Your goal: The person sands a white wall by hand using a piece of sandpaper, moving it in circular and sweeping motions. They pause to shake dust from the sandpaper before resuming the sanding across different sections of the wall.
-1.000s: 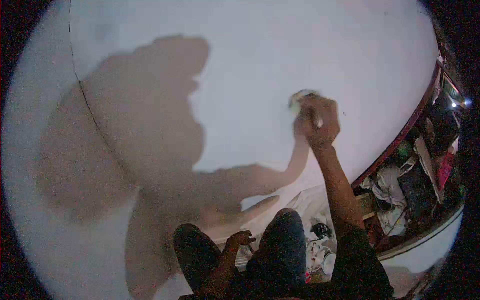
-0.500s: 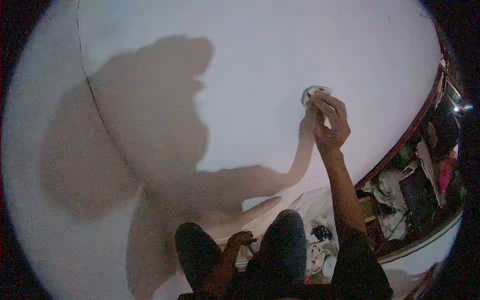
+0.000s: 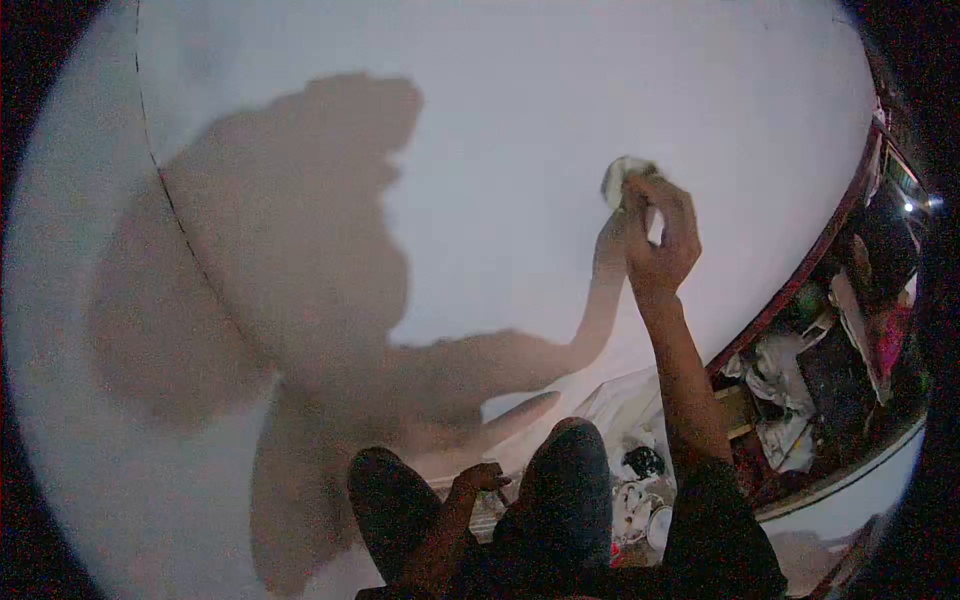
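My right hand (image 3: 665,235) is raised against a broad white wall (image 3: 500,150). Its fingers and thumb pinch a small whitish folded pad (image 3: 618,183), pressed to the wall surface; whether it is cloth or paper I cannot tell. Low down, between my bent knees, my left hand (image 3: 484,477) is curled closed. Anything inside it is too dark and small to make out. A large shadow of my head and arm falls on the wall, and the shadow of the right hand meets the hand near the pad.
A thin dark crack (image 3: 170,200) runs down the wall at the left. Beyond the wall's dark red edge (image 3: 790,290) at the right lie jumbled scraps and crumpled white sheets (image 3: 785,385). Near my right knee sit a round white lid (image 3: 659,527) and a black bundle (image 3: 642,462).
My right hand has shifted slightly upward with the pad, and its fingers have turned a little. The left hand stays between the knees. The whole view has shifted slightly.
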A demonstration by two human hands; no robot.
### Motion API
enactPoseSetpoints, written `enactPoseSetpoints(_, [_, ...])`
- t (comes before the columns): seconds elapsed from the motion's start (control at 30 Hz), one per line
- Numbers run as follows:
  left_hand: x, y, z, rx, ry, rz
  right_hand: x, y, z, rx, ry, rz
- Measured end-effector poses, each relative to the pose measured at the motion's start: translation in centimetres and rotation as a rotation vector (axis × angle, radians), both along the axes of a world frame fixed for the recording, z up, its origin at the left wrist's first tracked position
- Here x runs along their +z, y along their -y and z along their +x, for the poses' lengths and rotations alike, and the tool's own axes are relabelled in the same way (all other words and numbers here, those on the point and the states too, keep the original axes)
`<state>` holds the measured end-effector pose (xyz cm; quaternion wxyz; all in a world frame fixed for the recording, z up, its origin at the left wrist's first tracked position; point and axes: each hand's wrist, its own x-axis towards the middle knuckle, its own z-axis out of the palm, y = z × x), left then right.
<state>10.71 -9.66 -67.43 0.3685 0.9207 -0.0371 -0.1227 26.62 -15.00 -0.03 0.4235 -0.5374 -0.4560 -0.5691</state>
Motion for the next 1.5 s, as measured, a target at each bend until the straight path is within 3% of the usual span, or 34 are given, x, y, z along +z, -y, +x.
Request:
enactPoseSetpoints(0.13, [4.2,-0.2,-0.5,0.019,-0.152,0.009,1.6,1.9,3.2,-0.047,0.017,0.05])
enactPoseSetpoints(0.17, [4.6,-0.3,-0.5,0.023,-0.158,0.003,2.4,1.7,3.6,-0.125,-0.119,0.189])
enactPoseSetpoints(0.27, [5.2,-0.1,-0.5,0.034,-0.178,-0.006,4.5,1.5,4.5,-0.003,-0.318,0.376])
enactPoseSetpoints(0.4, [4.6,-0.1,-0.3,0.038,-0.183,-0.01,2.3,-1.1,1.2,-0.018,-0.093,0.161])
enactPoseSetpoints(0.57, [4.4,0.0,-0.4,0.051,-0.189,-0.02,-2.2,-0.5,-1.6,-0.109,0.054,-0.419])
enactPoseSetpoints(0.63, [4.5,-0.1,-0.5,0.06,-0.191,-0.023,-0.4,0.3,-0.5,-0.155,0.079,-0.286])
enactPoseSetpoints(0.7, [4.4,-0.3,-0.7,0.071,-0.189,-0.028,2.2,0.0,2.8,-0.017,-0.02,0.12])
enactPoseSetpoints(0.77, [5.2,0.0,-1.0,0.079,-0.192,-0.034,4.9,-0.1,3.1,-0.097,-0.157,0.216])
enactPoseSetpoints(0.83, [5.6,-0.1,-1.1,0.089,-0.192,-0.042,5.7,-1.2,2.2,0.042,-0.214,0.362])
enactPoseSetpoints(0.9, [6.4,-0.6,-1.0,0.11,-0.2,-0.064,3.6,-2.7,0.2,-0.01,-0.189,0.131])
enactPoseSetpoints(1.03, [6.1,-0.3,-0.5,0.146,-0.148,0.014,-4.2,-3.5,-0.6,0.095,0.149,-0.515])
enactPoseSetpoints(1.1, [5.7,-0.3,-1.2,0.158,-0.153,-0.083,-3.3,-2.2,0.1,0.119,0.239,-0.51])
enactPoseSetpoints(1.17, [3.2,0.0,-0.1,0.101,-0.149,-0.004,-0.3,-0.9,0.0,-0.249,-0.024,-0.376])
enactPoseSetpoints(1.23, [3.0,0.1,0.1,0.029,-0.147,0.077,3.4,-1.0,0.6,-0.065,-0.16,0.036])
enactPoseSetpoints(1.33, [8.7,-0.4,-1.0,0.089,-0.206,-0.062,5.8,-1.7,2.3,-0.118,-0.153,0.244])
enactPoseSetpoints(1.4, [11.5,-0.6,-1.3,0.133,-0.238,-0.156,3.6,-2.9,1.3,0.039,-0.121,0.174])
enactPoseSetpoints(1.47, [8.4,-0.9,0.0,0.11,-0.198,-0.127,-0.5,-3.4,-1.4,-0.072,-0.115,-0.23])
enactPoseSetpoints(1.5, [6.1,-0.5,0.4,0.092,-0.161,-0.098,-4.3,-3.3,0.4,-0.128,0.136,-0.427])
